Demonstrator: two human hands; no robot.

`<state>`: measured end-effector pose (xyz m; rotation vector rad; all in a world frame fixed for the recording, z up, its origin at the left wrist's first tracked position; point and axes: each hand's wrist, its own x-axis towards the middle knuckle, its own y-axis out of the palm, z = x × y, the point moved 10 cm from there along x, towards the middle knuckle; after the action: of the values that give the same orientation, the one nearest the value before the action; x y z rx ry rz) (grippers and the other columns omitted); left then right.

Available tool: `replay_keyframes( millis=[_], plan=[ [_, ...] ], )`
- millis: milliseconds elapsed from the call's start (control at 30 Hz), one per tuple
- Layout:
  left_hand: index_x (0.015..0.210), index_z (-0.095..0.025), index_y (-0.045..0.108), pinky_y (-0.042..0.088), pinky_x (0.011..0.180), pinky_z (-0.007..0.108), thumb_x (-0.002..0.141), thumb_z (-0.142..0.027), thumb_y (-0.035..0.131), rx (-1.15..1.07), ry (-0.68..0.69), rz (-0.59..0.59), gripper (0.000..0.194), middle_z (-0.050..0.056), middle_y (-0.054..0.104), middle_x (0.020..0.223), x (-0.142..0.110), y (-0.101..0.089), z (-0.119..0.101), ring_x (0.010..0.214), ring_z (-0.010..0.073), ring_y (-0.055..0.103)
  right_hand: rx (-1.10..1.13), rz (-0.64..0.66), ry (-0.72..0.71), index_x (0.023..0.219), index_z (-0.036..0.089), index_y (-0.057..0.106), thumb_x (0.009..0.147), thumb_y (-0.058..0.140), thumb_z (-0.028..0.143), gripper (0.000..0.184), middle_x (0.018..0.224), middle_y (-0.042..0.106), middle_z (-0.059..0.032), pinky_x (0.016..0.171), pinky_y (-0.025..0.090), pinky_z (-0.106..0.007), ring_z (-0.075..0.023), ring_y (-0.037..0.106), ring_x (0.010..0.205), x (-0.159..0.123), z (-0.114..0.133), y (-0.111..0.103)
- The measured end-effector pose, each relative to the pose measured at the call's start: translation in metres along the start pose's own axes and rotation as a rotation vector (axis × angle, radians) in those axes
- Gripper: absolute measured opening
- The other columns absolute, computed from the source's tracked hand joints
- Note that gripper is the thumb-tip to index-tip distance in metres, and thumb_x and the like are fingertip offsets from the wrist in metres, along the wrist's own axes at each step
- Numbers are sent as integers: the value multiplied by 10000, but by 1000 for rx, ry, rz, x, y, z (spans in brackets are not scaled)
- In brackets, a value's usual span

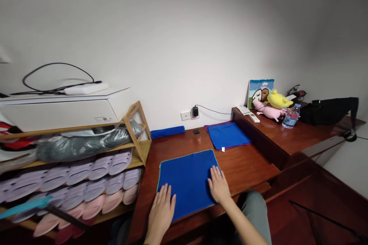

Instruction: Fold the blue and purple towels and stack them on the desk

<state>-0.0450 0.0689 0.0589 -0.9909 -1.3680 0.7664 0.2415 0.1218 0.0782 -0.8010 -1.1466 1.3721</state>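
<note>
A blue cloth with a light green edge lies spread flat on the wooden desk in front of me. My left hand rests palm down at its left edge, partly on the wood, fingers stretched out. On the cloth's right edge lies my right hand, flat with fingers extended. Behind, a stack of blue and purple cloths sits at the back right, a small white tag at its front edge. A rolled or folded blue cloth lies along the wall at the back left.
To the left, a wooden rack holds several clogs and a white box. A raised desk section on the right carries plush toys, a water bottle and a black bag. A black plug sits in the wall socket.
</note>
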Motion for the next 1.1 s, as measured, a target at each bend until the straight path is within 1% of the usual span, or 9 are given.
replay_keyframes(
  millis=[167, 233, 433, 533, 733, 833, 900, 967, 1100],
  plan=[
    [1591, -180, 476, 375, 1274, 524, 1060, -517, 308, -80, 49, 146, 651, 127, 486, 1661, 48, 19, -52, 1554, 286, 439, 107, 64, -138, 1678, 165, 328, 1126, 224, 461, 635, 1725, 301, -67, 1337, 173, -460, -233, 229, 1627, 20, 69, 24],
    [1609, -196, 444, 355, 1282, 545, 1050, -553, 319, -64, 11, 173, 675, 121, 464, 1675, 44, 31, -36, 1567, 292, 417, 101, 87, -109, 1682, 169, 315, 1124, 210, 477, 646, 1729, 287, -63, 1340, 157, -470, -234, 218, 1629, 19, 58, 32],
    [1629, -144, 400, 342, 1295, 523, 1021, -594, 287, 28, -148, 82, 765, 124, 427, 1696, -8, 41, 65, 1575, 300, 401, -13, 79, 84, 1685, 145, 299, 1101, 265, 471, 670, 1736, 236, -71, 1334, 180, -468, -244, 214, 1629, 0, -34, 25],
    [1591, -73, 452, 344, 1297, 524, 1011, -588, 270, 50, -129, 58, 796, 162, 458, 1670, -16, 39, 77, 1557, 321, 430, -22, 85, 91, 1676, 135, 329, 1096, 274, 482, 677, 1729, 261, -78, 1330, 195, -481, -258, 235, 1624, 1, -43, 20],
    [1590, -136, 472, 343, 1302, 498, 1057, -492, 272, -6, 0, 44, 671, 124, 457, 1677, 63, 27, 7, 1569, 278, 412, 50, 10, -53, 1674, 129, 342, 1110, 221, 422, 646, 1729, 290, -82, 1334, 175, -453, -250, 216, 1630, 67, 38, 14],
    [1591, -173, 473, 335, 1305, 487, 1064, -421, 277, -62, 71, 156, 615, 97, 462, 1673, 115, 43, -36, 1574, 252, 403, 96, 79, -127, 1678, 128, 328, 1111, 216, 395, 637, 1731, 295, -87, 1334, 165, -447, -242, 211, 1631, 106, 83, 32],
    [1596, -197, 467, 328, 1304, 501, 1056, -414, 302, -79, 63, 214, 605, 91, 454, 1677, 133, 60, -41, 1576, 255, 399, 110, 124, -161, 1683, 153, 321, 1113, 216, 405, 632, 1733, 292, -77, 1334, 154, -456, -232, 203, 1633, 122, 92, 47],
    [1613, -212, 438, 308, 1306, 535, 1049, -459, 322, -69, 1, 218, 626, 97, 428, 1692, 137, 73, -21, 1585, 275, 383, 98, 138, -165, 1692, 190, 297, 1118, 201, 430, 630, 1738, 272, -58, 1335, 134, -466, -220, 186, 1637, 131, 79, 54],
    [1633, -141, 387, 269, 1315, 552, 1027, -544, 329, -20, -141, 156, 730, 151, 389, 1711, 115, 80, 57, 1609, 306, 332, -12, 151, -24, 1705, 188, 235, 1119, 178, 430, 637, 1757, 200, -57, 1334, 97, -458, -218, 146, 1645, 136, 2, 44]
  ],
)
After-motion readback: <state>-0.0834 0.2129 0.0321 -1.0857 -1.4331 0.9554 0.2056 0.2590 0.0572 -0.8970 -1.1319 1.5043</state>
